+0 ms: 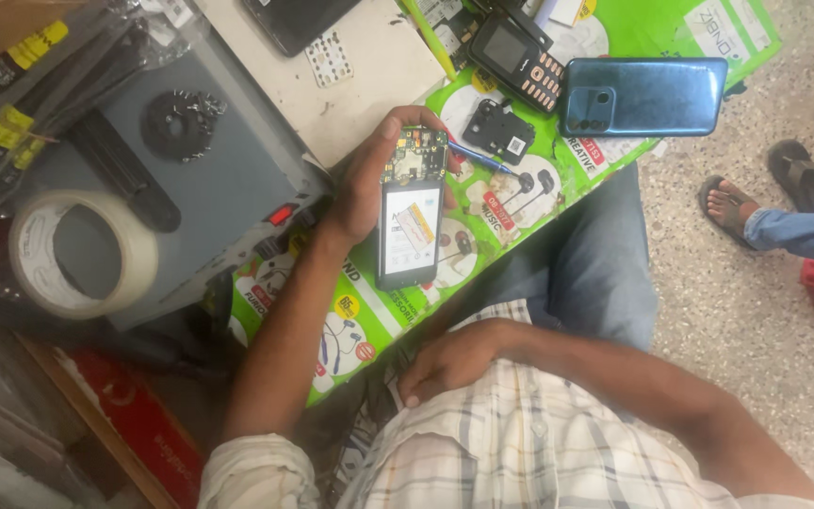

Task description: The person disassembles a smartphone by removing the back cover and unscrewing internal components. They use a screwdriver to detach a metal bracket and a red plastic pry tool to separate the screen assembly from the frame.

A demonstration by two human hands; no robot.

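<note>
Phone (409, 234), stripped open with its circuit board (415, 154) bare at the top, sits gripped in my left hand (366, 185), fingers wrapping its edges. I judge it light, stiff, fragile; hold the sides, never the board. My right hand (451, 361) rests loosely curled against my shirt, holding nothing.

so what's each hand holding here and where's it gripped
The left hand holds an opened phone by its upper end, around the exposed circuit board. The right hand rests against the shirt, holding nothing visible.
</note>
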